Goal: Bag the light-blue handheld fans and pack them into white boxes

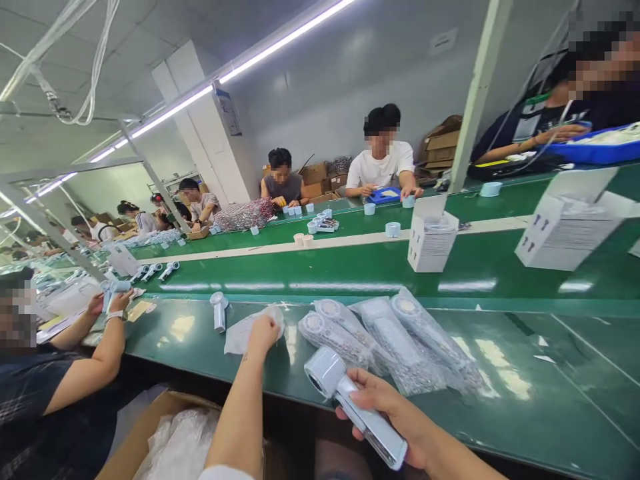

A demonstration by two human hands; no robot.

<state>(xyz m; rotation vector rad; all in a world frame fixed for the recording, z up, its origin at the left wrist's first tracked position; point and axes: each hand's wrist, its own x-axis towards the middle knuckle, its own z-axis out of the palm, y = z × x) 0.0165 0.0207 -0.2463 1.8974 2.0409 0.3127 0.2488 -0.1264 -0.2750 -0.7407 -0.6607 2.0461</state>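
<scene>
My right hand (pixel 385 410) is wrapped round the handle of a light blue handheld fan (pixel 367 427), its round head pointing up and left, just in front of the bench edge. Over the green bench my left hand (pixel 264 335) is closed on the edge of a translucent plastic bag (pixel 241 333), which hangs flat to its left. Several fans in bubble wrap bags (pixel 395 333) lie side by side beyond my right hand. Another light blue fan (pixel 219 311), unwrapped, rests on the bench left of the plastic bag.
A cardboard box (pixel 135 427) of clear bags stands below the bench at left. Close on the left, a co-worker (pixel 75 367) holds a blue fan. White cartons (pixel 434 240) stand on the green conveyor (pixel 350 263). More people sit across it, among small blue cups (pixel 393 230).
</scene>
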